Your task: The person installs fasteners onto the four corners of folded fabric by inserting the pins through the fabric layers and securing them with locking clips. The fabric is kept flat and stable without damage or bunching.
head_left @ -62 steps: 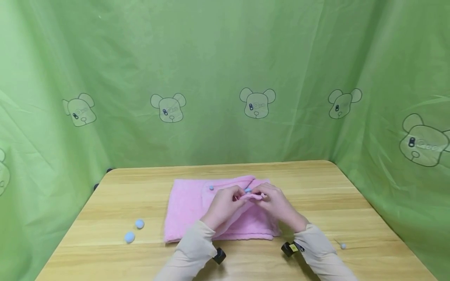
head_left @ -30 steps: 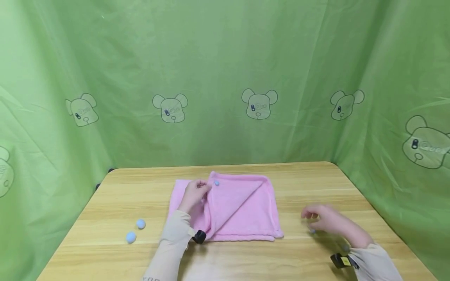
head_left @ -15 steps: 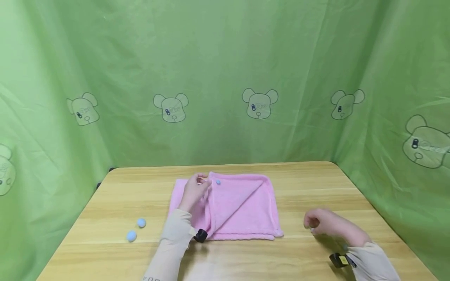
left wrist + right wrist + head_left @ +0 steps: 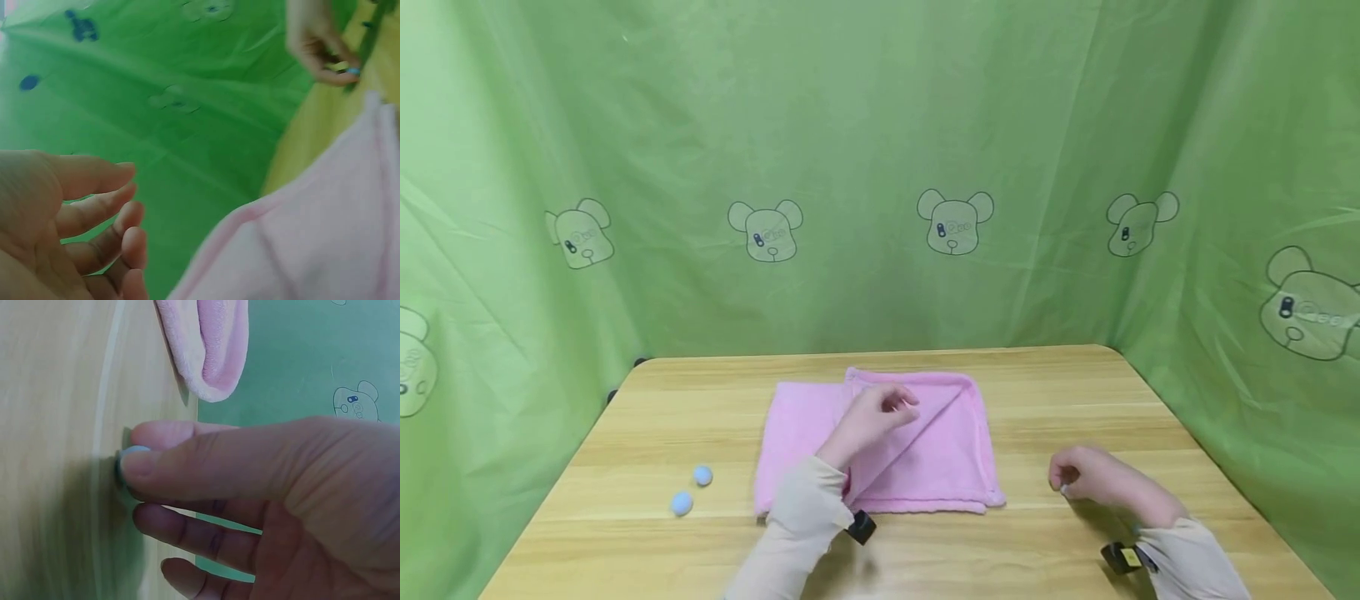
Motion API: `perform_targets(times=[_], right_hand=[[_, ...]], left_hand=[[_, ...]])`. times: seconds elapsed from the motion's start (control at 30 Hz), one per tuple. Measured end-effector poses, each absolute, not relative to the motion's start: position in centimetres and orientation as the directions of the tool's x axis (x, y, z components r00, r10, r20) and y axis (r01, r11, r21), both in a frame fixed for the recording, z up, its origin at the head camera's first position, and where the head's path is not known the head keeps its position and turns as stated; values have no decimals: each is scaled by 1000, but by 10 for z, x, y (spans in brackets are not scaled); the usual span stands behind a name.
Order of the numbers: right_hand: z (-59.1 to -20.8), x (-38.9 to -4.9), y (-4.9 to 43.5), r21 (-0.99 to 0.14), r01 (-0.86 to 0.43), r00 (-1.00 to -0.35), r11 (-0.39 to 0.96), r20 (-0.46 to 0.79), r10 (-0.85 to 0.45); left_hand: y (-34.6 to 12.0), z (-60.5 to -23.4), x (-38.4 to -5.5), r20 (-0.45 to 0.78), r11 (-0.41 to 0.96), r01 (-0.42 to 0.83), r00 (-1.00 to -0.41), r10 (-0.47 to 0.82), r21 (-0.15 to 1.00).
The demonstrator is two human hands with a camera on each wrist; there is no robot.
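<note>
A folded pink cloth [image 4: 955,467] of soft plush lies mid-table, its upper layer turned back along a slanting edge. Over this cloth hovers my left hand [image 4: 868,421], fingers loosely bent and thumb apart; the left wrist view shows nothing between them. Well to the right of the cloth, low at the tabletop, my right hand [image 4: 1097,477] pinches a small light-blue round-headed piece [image 4: 132,450] between thumb and index finger. Its other fingers are bent and apart. Most of the piece is hidden by the thumb.
Two light-blue round pieces [image 4: 703,475] rest on the wooden table [image 4: 625,433] left of the cloth. A green curtain [image 4: 857,292] with printed bear heads surrounds the table's back and sides. Dark wrist cameras [image 4: 861,527] hang under both sleeves.
Both hands pinched the cloth earlier. My right hand left it for the right side and closed on the light-blue piece. My left hand moved from the flap's left edge rightward over the cloth.
</note>
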State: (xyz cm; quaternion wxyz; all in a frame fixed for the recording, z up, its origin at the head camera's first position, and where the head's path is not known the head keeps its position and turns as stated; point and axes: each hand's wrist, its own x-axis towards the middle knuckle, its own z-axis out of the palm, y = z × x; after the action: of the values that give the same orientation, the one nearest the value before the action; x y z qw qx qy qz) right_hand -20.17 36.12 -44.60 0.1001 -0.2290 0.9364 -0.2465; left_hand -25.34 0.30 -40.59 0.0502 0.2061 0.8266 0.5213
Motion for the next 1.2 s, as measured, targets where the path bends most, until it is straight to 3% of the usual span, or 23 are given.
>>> perform_targets(times=[0.27,0.47,0.6,0.87,1.0,1.2], right_hand=[[-448,-203,358,-495,-383,-880,780,-60,-470],[-447,-203,355,-493,-361,-889,792,-75,-452],[-446,-202,354,-491,-352,-891,797,-85,-446],[-445,-202,350,-478,-363,-893,800,-64,-444],[-444,-204,346,-463,-366,-903,807,-35,-429],[-435,-209,337,-410,-449,-886,794,84,-457]], left_hand=[[43,-439,-239,60,524,431,-810,584,735],[57,-454,-227,-17,579,464,-771,637,671],[63,-460,-222,-21,614,472,-782,623,633],[73,-466,-215,19,760,476,-852,523,443],[75,-465,-214,47,765,468,-864,501,443],[71,-462,-218,63,652,431,-859,508,624]])
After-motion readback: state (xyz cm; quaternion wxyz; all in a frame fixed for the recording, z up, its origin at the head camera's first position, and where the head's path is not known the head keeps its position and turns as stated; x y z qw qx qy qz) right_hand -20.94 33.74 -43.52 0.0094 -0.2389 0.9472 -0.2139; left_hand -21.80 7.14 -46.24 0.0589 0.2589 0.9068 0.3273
